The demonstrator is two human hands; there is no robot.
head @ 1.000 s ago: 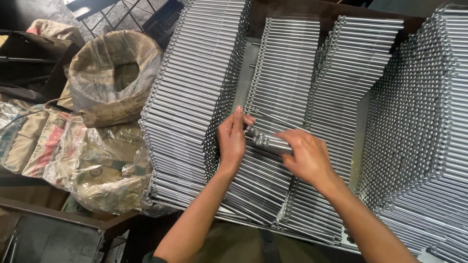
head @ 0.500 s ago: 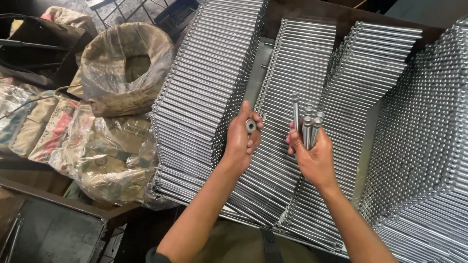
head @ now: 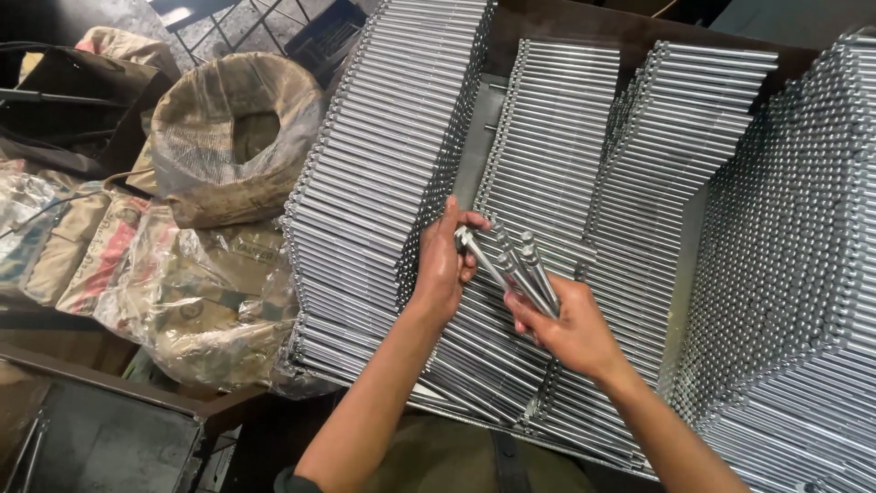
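Two bare forearms reach up from the near edge of the frame over a bed of stacked silver metal rods. The right hand (head: 573,330), wrist bent slightly and palm turned leftward, has its grip closed around the lower ends of a small bundle of rods (head: 522,269), which fans up and to the left from the fist. The left hand (head: 444,265), fingers curled and thumb raised, has its grip pinching the top end of one rod in that bundle, just left of the right hand. Beneath and beyond both hands, the rod stacks (head: 547,155) lie in tidy rows, with a taller stack (head: 388,155) at left and another pile (head: 794,256) rising at right, its round rod ends facing the camera. At far left, well apart from the hands, a wrapped coil (head: 233,137) with a hole in its middle rests on crumpled printed sacks (head: 173,283).
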